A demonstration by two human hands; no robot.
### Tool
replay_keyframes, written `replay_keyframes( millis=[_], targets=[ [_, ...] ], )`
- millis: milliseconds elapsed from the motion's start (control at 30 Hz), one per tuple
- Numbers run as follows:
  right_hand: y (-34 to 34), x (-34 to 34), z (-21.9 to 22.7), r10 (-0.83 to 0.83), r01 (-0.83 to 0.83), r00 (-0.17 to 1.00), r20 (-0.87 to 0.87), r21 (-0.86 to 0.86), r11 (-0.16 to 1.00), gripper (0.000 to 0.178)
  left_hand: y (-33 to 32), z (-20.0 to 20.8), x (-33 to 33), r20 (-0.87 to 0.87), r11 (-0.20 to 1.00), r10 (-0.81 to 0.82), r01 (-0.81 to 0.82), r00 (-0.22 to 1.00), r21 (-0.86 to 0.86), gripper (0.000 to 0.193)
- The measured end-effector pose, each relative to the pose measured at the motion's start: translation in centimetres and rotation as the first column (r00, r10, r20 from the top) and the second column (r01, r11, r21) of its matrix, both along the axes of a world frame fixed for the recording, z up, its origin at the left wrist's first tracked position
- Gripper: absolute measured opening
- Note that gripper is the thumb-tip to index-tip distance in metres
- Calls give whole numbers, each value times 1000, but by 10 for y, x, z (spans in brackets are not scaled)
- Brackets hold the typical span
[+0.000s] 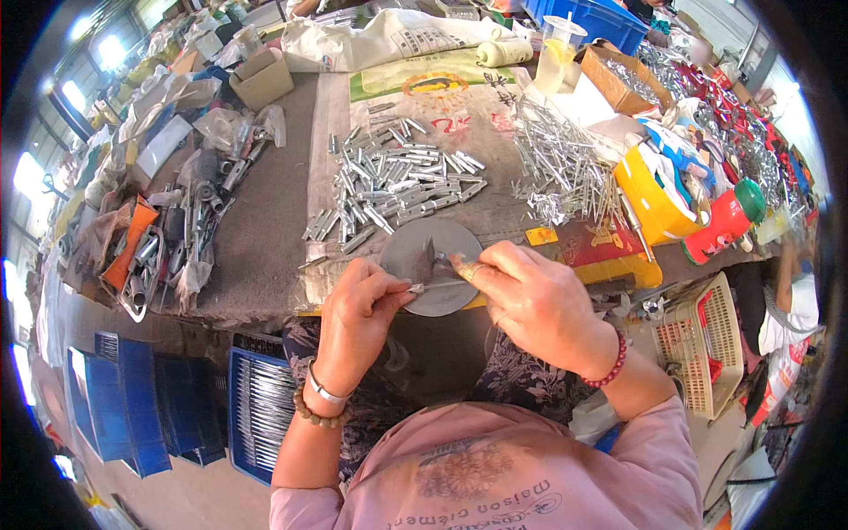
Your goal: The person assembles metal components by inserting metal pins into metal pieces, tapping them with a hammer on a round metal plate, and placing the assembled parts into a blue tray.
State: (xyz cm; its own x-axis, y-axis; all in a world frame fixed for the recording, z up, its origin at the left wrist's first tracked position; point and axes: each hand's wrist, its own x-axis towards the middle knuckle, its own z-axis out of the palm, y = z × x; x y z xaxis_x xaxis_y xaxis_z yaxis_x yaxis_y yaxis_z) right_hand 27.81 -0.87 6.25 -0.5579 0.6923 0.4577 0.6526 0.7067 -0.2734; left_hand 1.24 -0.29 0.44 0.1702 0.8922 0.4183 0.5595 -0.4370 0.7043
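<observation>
My left hand pinches a small silvery metal piece between thumb and fingertips, at the near edge of a grey round disc. From there a thin metal rod reaches across the disc to my right hand, which is closed around its other end. The right index finger, with a yellowish wrap on its tip, points toward a dark pointed metal fixture standing on the disc. Just beyond lies a loose pile of short silvery metal tubes. My fingers hide part of the rod.
A heap of thin metal rods lies at right, beside a yellow container and a red jar with green lid. Tools in plastic lie at left. Below stands a blue tray of metal pieces; a cream basket is low right.
</observation>
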Motion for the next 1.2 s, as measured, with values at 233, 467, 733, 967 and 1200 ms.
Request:
replay_keyframes(
  millis=[233,467,733,967,1200],
  targets=[
    [-12,-6,-8,14,-10,999,-49,94,996,53,-2,6,2,-2,1000,-4,4,1000,-18,17],
    [-10,-2,-1,37,-36,980,-196,6,999,57,-2,1,-1,-24,1000,17,-18,1000,-8,15],
    [38,14,-25,-74,4,955,-289,-235,972,47,-1,4,3,-38,999,25,-26,999,-21,14],
    [58,21,-23,-55,55,992,-110,-7,998,35,-3,9,4,-41,999,42,-42,998,0,12],
    [162,39,-18,-270,257,957,-103,-125,958,19,-5,15,3,-44,996,38,-42,998,-82,13]
  ],
)
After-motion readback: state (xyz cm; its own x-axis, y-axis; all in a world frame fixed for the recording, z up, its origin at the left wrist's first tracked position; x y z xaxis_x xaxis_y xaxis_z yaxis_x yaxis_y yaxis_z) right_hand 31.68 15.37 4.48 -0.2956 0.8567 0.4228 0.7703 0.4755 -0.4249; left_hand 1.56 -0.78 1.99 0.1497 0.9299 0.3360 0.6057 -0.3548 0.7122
